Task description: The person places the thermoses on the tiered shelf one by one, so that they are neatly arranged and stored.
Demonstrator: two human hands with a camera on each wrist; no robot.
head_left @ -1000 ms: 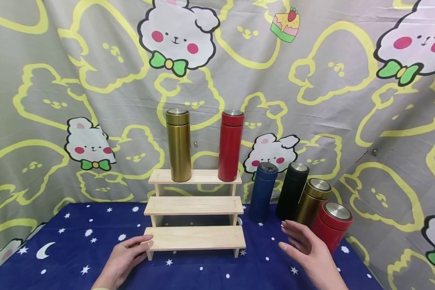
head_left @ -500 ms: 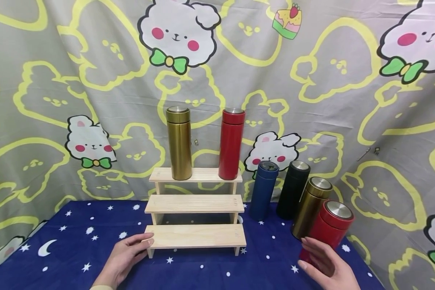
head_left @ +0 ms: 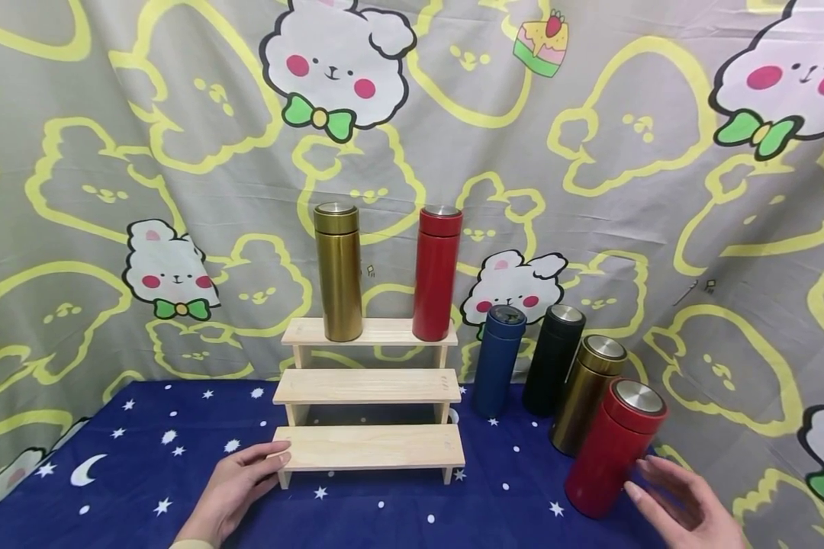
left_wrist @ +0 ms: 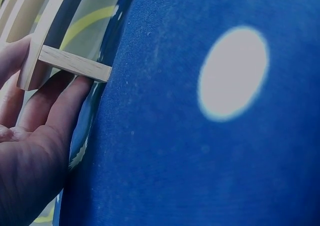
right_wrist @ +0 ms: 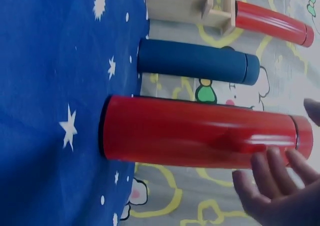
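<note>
A three-step wooden display stand (head_left: 367, 448) stands on the cloth-covered table. My left hand (head_left: 236, 488) grips the left end of its lowest step; in the left wrist view, fingers (left_wrist: 65, 104) reach under the board beside the leg. My right hand (head_left: 690, 507) is just right of the nearest red thermos flask (head_left: 607, 465), fingers apart and loosely bent, not closed round it. Whether a fingertip touches the flask I cannot tell. Behind that flask stand a gold flask (head_left: 584, 404), a black flask (head_left: 555, 362) and a blue flask (head_left: 500, 362), all upright.
On the top step stand a gold flask (head_left: 339, 282) at the left and a red flask (head_left: 438, 282) at the right. The middle step (head_left: 367, 386) is bare. A patterned curtain (head_left: 611, 213) hangs behind the dark blue starry cloth (head_left: 158, 442).
My right hand has moved right, passing in front of the near red flask to its right side. My left hand stays on the stand. The flasks have not moved.
</note>
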